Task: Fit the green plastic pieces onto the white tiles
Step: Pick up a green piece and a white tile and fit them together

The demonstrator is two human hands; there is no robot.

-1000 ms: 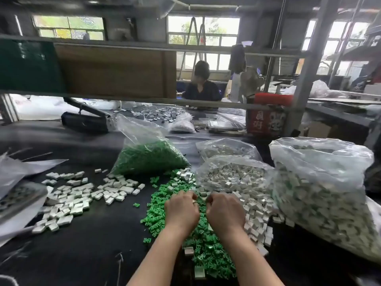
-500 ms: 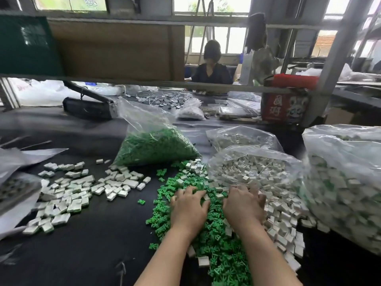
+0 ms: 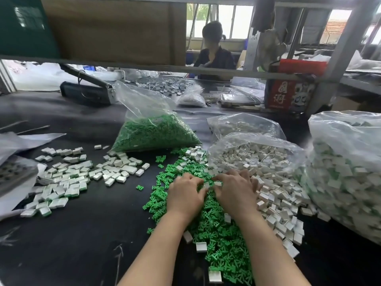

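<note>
Both hands [image 3: 210, 193] now drawn together, fingertips seemingly pinching white tiles [image 3: 212, 184] over the green pieces [image 3: 218, 230], grip half-hidden.

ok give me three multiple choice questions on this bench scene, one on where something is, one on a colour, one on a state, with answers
1. Where does the spread of finished tiles lie relative to the hands?
A. to their left
B. to their right
C. behind the far worker

2. What colour is the loose pile under the forearms?
A. red
B. green
C. blue

3. What are the left hand and right hand doing?
A. resting flat and apart on the bare table
B. meeting fingertip to fingertip around small white tiles
C. lifting a bag off the table

Answers: 1 A, the white tiles with green edges sit on the dark table left of both hands. 2 B, the loose pieces are bright green. 3 B, the fingers curl in together at white tiles over the pile.
</note>
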